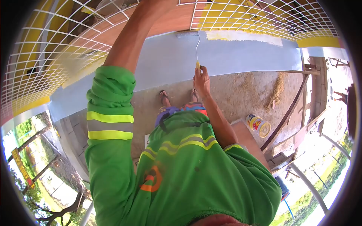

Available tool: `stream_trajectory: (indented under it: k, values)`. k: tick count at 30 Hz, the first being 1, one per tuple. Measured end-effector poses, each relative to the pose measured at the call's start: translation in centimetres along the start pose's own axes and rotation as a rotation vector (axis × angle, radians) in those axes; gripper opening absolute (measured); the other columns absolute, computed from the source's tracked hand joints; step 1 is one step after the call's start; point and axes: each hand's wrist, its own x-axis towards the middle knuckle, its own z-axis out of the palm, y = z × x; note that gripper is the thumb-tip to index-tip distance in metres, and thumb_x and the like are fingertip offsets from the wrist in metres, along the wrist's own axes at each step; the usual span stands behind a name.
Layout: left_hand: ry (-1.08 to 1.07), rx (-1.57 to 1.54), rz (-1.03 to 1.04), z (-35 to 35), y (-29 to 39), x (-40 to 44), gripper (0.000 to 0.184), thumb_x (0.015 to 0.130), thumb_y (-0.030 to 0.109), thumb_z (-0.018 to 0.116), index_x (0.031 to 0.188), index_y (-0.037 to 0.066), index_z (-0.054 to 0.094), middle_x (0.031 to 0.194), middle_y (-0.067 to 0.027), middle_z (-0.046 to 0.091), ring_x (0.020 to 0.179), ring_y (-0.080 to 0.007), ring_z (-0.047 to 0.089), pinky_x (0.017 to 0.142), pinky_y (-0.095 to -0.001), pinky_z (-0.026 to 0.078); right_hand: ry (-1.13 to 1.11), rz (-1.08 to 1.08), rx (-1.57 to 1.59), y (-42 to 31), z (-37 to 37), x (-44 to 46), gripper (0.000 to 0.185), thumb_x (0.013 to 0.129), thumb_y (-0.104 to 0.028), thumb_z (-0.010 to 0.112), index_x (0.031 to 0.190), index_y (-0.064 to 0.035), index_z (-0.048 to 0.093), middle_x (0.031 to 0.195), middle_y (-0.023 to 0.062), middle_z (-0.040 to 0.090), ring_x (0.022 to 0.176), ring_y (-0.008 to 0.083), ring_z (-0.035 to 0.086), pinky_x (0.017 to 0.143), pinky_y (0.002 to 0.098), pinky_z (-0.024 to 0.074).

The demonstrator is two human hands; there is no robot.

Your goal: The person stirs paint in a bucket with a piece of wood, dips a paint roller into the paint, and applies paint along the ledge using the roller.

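Note:
My right hand point(201, 81) is closed round the yellow handle of a paint roller point(197, 49). The roller's head lies against the top edge of a light blue-grey painted band point(169, 56), beside a patch of cream and yellow surface point(241, 37). My left arm, in a rolled-up green sleeve, reaches up to the top edge of the view, just in front of the white wire mesh point(90, 34); the left hand is out of view.
On the concrete floor point(233, 90) my sandalled feet stand below the band. A paint bucket point(264, 129) is at the right, near a brown board. Wooden planks and a long dark pole point(288, 113) lie farther right.

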Motion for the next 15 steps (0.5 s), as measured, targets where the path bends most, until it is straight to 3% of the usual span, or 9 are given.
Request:
stream_trajectory:
  k: [1, 2, 4, 5, 7, 10, 13, 15]
  values:
    - [-0.083, -0.035, -0.086, -0.3, 0.0, 0.6, 0.034, 0.094, 0.018, 0.050, 0.124, 0.004, 0.059, 0.123, -0.0153, 0.060, 0.122, -0.0306, 0.054, 0.106, -0.0411, 0.041, 0.002, 0.026, -0.019, -0.1, -0.1, -0.7, 0.034, 0.099, -0.032, 0.051, 0.117, -0.0034, 0.050, 0.063, 0.0027, 0.052, 0.046, 0.0092, 0.048, 0.040, 0.0272, 0.0396]
    - [0.018, -0.053, -0.067, -0.6, -0.2, 0.5, 0.033, 0.094, 0.018, 0.050, 0.123, 0.004, 0.059, 0.124, -0.0154, 0.060, 0.122, -0.0308, 0.053, 0.106, -0.0413, 0.041, 0.002, 0.055, -0.042, -0.2, 0.0, -1.0, 0.033, 0.099, -0.032, 0.051, 0.117, -0.0035, 0.049, 0.063, 0.0026, 0.052, 0.046, 0.0094, 0.048, 0.040, 0.0275, 0.0398]
    - [0.202, -0.107, -0.021, -0.5, 0.4, -0.6, 0.032, 0.095, 0.017, 0.048, 0.122, 0.004, 0.059, 0.127, -0.0156, 0.059, 0.123, -0.0313, 0.053, 0.106, -0.0416, 0.042, -0.009, 0.047, -0.041, -0.7, 0.5, -0.6, 0.034, 0.098, -0.031, 0.051, 0.116, -0.0017, 0.051, 0.067, 0.0080, 0.057, 0.055, 0.0168, 0.056, 0.052, 0.0340, 0.0457]
    - [0.185, -0.138, -0.046, -0.1, 0.4, -0.8, 0.033, 0.095, 0.017, 0.048, 0.122, 0.004, 0.059, 0.128, -0.0154, 0.059, 0.125, -0.0314, 0.052, 0.106, -0.0415, 0.042, -0.012, 0.041, -0.041, -0.8, 0.5, -0.5, 0.035, 0.097, -0.030, 0.051, 0.116, -0.0008, 0.053, 0.068, 0.0107, 0.060, 0.059, 0.0205, 0.061, 0.058, 0.0372, 0.0486]
    - [0.156, -0.191, -0.089, 0.3, -0.2, -0.7, 0.034, 0.095, 0.017, 0.048, 0.124, 0.004, 0.059, 0.132, -0.0151, 0.057, 0.127, -0.0316, 0.050, 0.107, -0.0413, 0.041, -0.015, 0.070, -0.029, 0.1, 0.7, -0.9, 0.035, 0.097, -0.030, 0.051, 0.116, -0.0010, 0.053, 0.068, 0.0108, 0.060, 0.060, 0.0207, 0.061, 0.059, 0.0374, 0.0490]
    - [-0.152, -0.169, -0.150, -1.0, 0.1, 1.3, 0.036, 0.095, 0.018, 0.048, 0.127, 0.005, 0.058, 0.135, -0.0150, 0.056, 0.130, -0.0320, 0.048, 0.109, -0.0416, 0.040, -0.019, 0.065, -0.034, -0.2, 1.2, 0.0, 0.035, 0.097, -0.031, 0.051, 0.116, -0.0012, 0.053, 0.068, 0.0109, 0.060, 0.060, 0.0210, 0.062, 0.059, 0.0375, 0.0492]
    - [-0.095, -0.154, -0.157, -0.6, 0.1, 0.8, 0.037, 0.095, 0.019, 0.048, 0.128, 0.005, 0.057, 0.134, -0.0155, 0.056, 0.130, -0.0317, 0.048, 0.110, -0.0414, 0.038, -0.020, 0.063, -0.030, -0.5, 1.8, -0.1, 0.036, 0.097, -0.032, 0.051, 0.116, -0.0013, 0.052, 0.067, 0.0110, 0.060, 0.060, 0.0213, 0.062, 0.059, 0.0378, 0.0494]
    - [0.052, -0.105, -0.033, 1.9, -1.0, 0.1, 0.037, 0.095, 0.019, 0.048, 0.127, 0.005, 0.057, 0.134, -0.0160, 0.056, 0.130, -0.0320, 0.048, 0.110, -0.0420, 0.037, -0.018, 0.066, -0.044, -0.6, 1.9, -0.2, 0.036, 0.097, -0.032, 0.051, 0.116, -0.0013, 0.052, 0.066, 0.0112, 0.061, 0.060, 0.0216, 0.062, 0.059, 0.0381, 0.0495]
